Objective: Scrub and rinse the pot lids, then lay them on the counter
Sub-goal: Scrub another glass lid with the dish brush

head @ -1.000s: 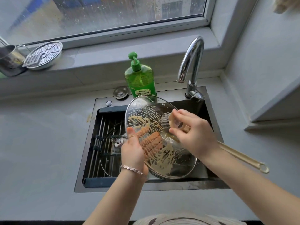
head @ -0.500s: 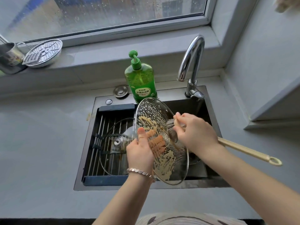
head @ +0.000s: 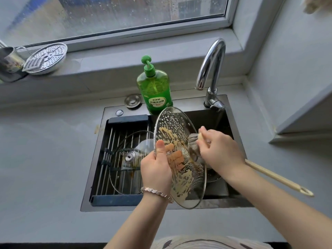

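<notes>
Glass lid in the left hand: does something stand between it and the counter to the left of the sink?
Nothing visible blocks it. The glass lid, gripped by the left hand, is above the sink; toward the left counter only a second lid lies lower, on the rack. The right hand holds the brush.

Mid-frame, over the sink [head: 100, 141], the left hand [head: 156, 169] grips a soapy glass lid [head: 179, 159]; the right hand [head: 220, 151] presses a brush [head: 193, 146] against it

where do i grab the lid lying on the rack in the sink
By its knob, from straight above. The lid lies flat on the rack, knob up, so the rim sits low against the bars, and its right edge is hidden behind the left hand.
</notes>
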`<state>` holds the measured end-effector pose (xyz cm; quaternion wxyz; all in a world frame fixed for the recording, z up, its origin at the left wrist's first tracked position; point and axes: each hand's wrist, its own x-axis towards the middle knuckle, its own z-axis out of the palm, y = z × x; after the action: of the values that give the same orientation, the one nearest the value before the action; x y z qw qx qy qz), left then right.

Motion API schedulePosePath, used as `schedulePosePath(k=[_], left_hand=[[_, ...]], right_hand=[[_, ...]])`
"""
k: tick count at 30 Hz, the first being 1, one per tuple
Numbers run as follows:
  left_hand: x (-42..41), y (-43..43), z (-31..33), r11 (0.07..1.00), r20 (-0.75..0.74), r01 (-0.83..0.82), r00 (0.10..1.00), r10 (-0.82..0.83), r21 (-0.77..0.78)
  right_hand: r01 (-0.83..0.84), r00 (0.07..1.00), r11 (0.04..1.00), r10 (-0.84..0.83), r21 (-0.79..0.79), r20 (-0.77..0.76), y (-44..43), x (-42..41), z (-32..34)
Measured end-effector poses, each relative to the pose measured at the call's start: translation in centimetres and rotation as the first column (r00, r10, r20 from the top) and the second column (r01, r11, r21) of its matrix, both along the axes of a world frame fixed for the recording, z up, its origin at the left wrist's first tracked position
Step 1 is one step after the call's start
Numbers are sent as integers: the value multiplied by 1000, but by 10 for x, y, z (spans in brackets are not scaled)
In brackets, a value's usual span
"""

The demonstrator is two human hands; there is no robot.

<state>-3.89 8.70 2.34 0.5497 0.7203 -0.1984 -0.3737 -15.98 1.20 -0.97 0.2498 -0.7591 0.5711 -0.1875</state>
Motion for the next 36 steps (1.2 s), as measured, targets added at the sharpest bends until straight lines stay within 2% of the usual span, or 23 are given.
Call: schedulePosePath(k=[1,3,5,6,7,9,10,11,12,13,15,16,18,21,22,24,26,31,32,34,35,36], left_hand=[[3,0,1,1000,0,-11,1000,11,-4],[10,0,4,998,-55,-67,996,67,8],[17,-1,3,989,-132,-143,980,147,41],[20,-2,2,984,-150,-172,972,179,55],[20,-3,1,979,-154,-191,968,199,64],[20,-5,0,974,-146,-212,964,222,78],[19,-6,1,973,-148,-218,963,227,79],[20,-6,1,972,-155,-223,960,233,78],[22,-6,1,971,-167,-229,957,238,77],[24,-6,3,969,-191,-234,951,244,73],[26,-4,6,970,-239,-236,940,245,66],[26,-4,6,972,-239,-228,942,236,62],[24,-5,7,976,-219,-211,951,217,53],[26,-9,7,971,-229,-229,943,240,74],[28,-10,6,969,-230,-234,941,247,84],[32,-10,8,964,-229,-250,937,265,95],[35,-12,10,958,-228,-268,931,286,105],[46,-22,12,932,-252,-349,897,363,99],[48,-23,12,930,-270,-354,889,369,103],[50,-21,10,927,-293,-357,879,375,116],[50,-21,10,927,-300,-355,877,376,124],[50,-22,10,925,-302,-356,874,380,133]], right_hand=[[60,989,985,-80,165,121,-5,-2,-1],[118,882,892,-296,437,366,-6,-6,-5],[98,762,843,-406,530,504,7,-10,-11],[88,763,869,-373,487,528,18,-9,-16],[85,812,920,-287,383,509,30,-7,-21],[45,912,998,-58,40,405,54,1,-22],[0,924,996,34,-88,381,61,5,-22],[-53,917,988,105,-144,385,63,7,-22],[-84,902,990,123,-112,413,58,6,-19],[-66,892,997,72,-29,446,49,3,-18],[35,900,978,-121,207,420,24,-8,-18],[89,906,962,-186,256,381,18,-12,-20],[56,909,973,-144,226,392,24,-6,-13],[-140,848,979,40,151,528,53,5,-1],[-145,851,974,33,175,525,51,3,-4],[-32,884,959,-105,282,456,32,-7,-18],[36,901,956,-156,290,404,27,-10,-24],[-215,841,976,166,37,515,65,11,-3],[-187,853,982,146,31,500,56,7,-9],[-67,909,989,7,130,416,35,-3,-21],[-38,924,986,-26,161,380,31,-4,-22],[-51,925,991,-1,127,380,34,-2,-20]])
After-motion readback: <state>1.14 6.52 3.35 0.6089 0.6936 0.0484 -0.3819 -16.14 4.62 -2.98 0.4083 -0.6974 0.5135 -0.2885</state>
